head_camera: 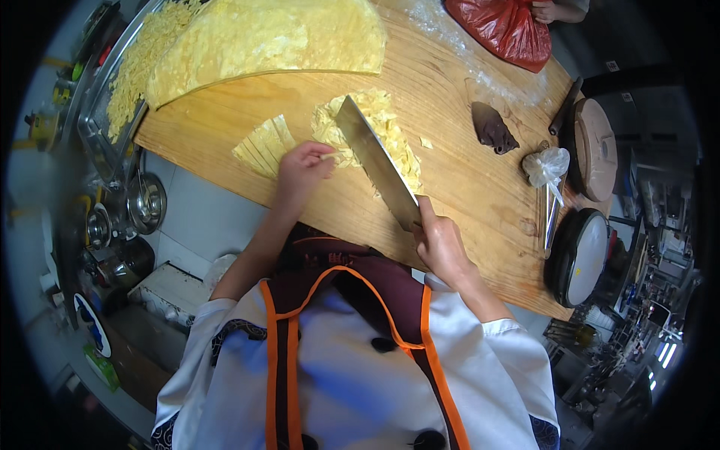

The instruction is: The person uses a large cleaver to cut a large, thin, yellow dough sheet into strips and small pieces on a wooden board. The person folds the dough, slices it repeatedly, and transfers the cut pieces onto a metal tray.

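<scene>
My right hand [441,239] grips the handle of a cleaver [379,163], its wide steel blade slanting over a heap of cut yellow dough pieces [394,135]. Between the fingertips of my left hand [309,163] is a small pale strip of dough [332,155], left of the blade. Beside that hand lies a fan of dough strips [263,147], cut side by side. A large folded yellow dough sheet [270,42] covers the far left of the wooden table [450,169]. One small dough scrap [426,143] lies right of the heap.
Shredded yellow dough [135,73] fills a metal tray [93,121] at left. Another person's hand [544,11] touches a red plastic bag [506,34]. A dark brown lump [493,128], a tied clear bag [547,166], a round wooden lid [595,149] and a round black-rimmed appliance [582,256] stand right.
</scene>
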`<state>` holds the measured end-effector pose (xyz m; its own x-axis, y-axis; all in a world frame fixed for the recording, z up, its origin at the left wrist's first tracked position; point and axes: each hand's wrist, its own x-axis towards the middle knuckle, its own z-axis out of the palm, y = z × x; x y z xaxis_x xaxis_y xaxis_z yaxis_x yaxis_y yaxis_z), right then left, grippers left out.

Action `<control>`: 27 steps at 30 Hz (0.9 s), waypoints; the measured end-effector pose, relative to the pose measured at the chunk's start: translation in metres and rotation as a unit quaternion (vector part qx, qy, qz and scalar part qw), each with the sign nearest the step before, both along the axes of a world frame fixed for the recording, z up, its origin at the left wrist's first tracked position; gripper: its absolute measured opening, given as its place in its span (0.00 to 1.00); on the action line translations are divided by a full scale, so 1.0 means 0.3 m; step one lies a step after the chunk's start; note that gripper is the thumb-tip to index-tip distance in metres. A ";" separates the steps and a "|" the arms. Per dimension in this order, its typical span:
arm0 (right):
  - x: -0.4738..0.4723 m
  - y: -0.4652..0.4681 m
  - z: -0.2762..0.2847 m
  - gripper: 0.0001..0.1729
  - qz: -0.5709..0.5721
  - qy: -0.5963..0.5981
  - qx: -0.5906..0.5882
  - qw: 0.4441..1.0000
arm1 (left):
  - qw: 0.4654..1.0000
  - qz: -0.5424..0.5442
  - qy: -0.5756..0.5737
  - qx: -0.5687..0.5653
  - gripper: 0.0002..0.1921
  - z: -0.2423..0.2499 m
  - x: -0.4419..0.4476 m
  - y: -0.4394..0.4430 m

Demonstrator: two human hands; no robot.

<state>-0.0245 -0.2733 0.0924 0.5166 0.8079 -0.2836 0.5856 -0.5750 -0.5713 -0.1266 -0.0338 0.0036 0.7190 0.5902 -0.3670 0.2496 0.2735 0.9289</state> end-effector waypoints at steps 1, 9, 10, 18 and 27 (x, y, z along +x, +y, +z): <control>-0.006 -0.004 0.001 0.24 0.002 -0.002 0.000 1.000 | 0.998 -0.045 0.026 0.018 0.13 -0.011 0.006 -0.030; -0.056 -0.053 0.025 0.21 0.028 -0.047 0.017 0.998 | 0.929 -0.029 0.046 0.366 0.10 -0.033 -0.086 -0.115; -0.058 -0.057 0.029 0.24 0.042 -0.059 -0.007 0.997 | 0.910 -0.054 0.026 0.411 0.10 -0.033 -0.099 -0.115; -0.055 -0.065 0.024 0.33 0.123 -0.110 -0.075 0.983 | 0.818 -0.133 -0.010 0.559 0.09 -0.061 -0.104 -0.122; -0.064 -0.074 0.031 0.28 0.107 -0.107 -0.041 0.988 | 0.796 -0.165 -0.028 0.582 0.15 -0.077 -0.121 -0.101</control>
<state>-0.0437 -0.2956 0.1017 0.3916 0.8842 -0.2546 0.8016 -0.4637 -0.3774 -0.1628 -0.0643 -0.0195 0.9014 0.2821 0.3284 0.0778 -0.8519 0.5179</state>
